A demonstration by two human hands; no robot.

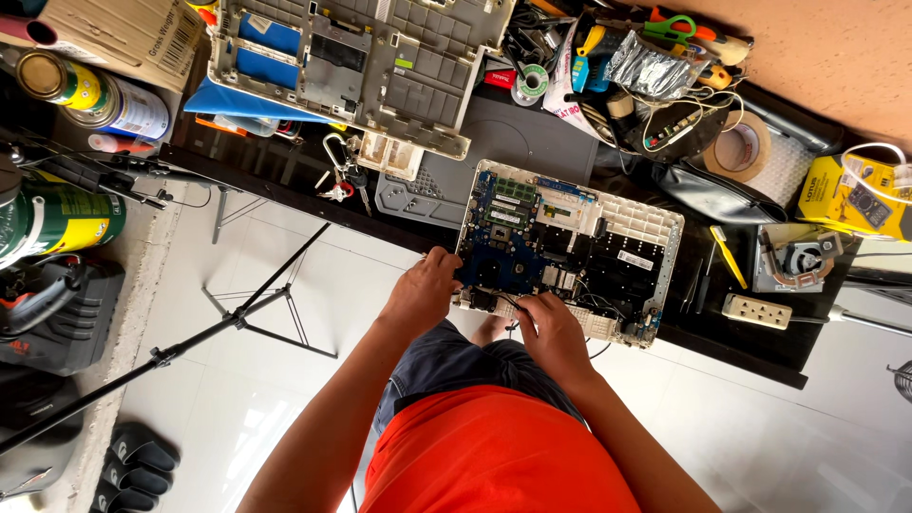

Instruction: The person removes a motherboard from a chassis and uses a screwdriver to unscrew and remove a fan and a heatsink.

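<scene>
The right hand (554, 334), fingers curled nearly closed, seems to pinch thin black wires (511, 306) at the opened laptop chassis (570, 247)'s near edge. At its nine o'clock, the left hand (423, 290) grips the blue motherboard (499, 237)'s corner, fingers bent. A yellow pry tool (729, 256) lies at the chassis's three o'clock.

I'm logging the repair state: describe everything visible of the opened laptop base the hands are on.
The opened white-framed laptop base lies flat at the black workbench edge, cover off. A blue circuit board with green memory modules fills its left part, dark cavities and thin wires the rest. The left hand rests on the board's near corner; the right hand fingers pinch at wiring on the near rim.
</scene>
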